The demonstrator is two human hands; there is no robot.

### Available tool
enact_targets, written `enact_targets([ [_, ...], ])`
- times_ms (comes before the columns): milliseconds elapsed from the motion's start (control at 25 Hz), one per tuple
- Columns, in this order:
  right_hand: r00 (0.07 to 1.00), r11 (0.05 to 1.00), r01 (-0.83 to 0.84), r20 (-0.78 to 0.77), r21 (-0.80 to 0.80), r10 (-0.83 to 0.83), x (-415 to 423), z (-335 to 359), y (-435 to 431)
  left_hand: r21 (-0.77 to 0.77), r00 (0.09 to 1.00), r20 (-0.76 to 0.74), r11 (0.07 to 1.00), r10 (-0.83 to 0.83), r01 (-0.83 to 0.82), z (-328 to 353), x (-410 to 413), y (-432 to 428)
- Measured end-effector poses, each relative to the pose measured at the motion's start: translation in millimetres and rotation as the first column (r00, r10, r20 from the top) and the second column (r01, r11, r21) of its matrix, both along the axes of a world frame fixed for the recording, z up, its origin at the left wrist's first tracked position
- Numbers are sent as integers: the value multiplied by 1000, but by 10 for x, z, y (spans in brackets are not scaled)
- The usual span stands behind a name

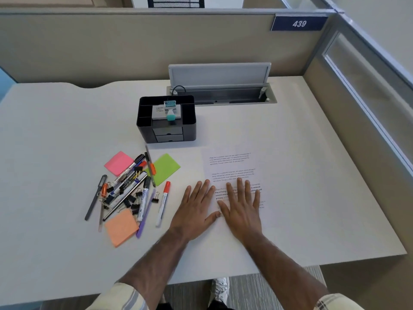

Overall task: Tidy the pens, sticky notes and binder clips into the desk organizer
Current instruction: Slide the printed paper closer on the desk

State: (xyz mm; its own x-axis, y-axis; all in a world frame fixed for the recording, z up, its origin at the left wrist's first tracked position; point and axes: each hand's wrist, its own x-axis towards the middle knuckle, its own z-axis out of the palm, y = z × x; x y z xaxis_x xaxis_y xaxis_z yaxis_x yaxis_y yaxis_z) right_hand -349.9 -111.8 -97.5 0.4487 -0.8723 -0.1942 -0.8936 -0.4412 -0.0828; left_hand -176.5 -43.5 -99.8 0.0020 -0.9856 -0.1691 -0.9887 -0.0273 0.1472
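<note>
Left of the left hand (194,211), on the front-left part of the white tabletop (55,130): a loose heap of pens and markers (131,180) tangled with black binder clips (134,205). Around it, a pink sticky-note pad (118,163) on the far side, a green sticky-note pad (166,167) to the right and an orange sticky-note pad (121,227) nearest the front edge. Just beside that hand, a white marker with a red cap (163,205) and a purple pen (145,218); at the heap's left fringe, a slim grey pen (96,198). Beyond the heap, toward the middle of the rear edge, a black plastic desk organizer (143,121) with two small grey drawers, carrying a grey box (158,111) lettered something like "carnlin", too soft to be sure, under a teal-and-white item. High at the rear right, a blue sign (299,23) with white "439". Under the right hand (242,209), a white printed sheet (232,166): mostly tiny blurred text, with bold words "way of living" and "primary" legible. Both hands released, palms down, fingers straight and spread, gripping nothing: left flat on the tabletop at the sheet's left edge, right flat on the sheet's lower part, thumbs nearly meeting.
</note>
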Motion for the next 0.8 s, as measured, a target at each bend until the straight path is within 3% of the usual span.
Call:
enact_targets([
  [800, 996, 998, -50, 72, 23, 48, -23, -22, 53, 17, 1000, 27, 1000, 3, -3, -13, 91, 67],
])
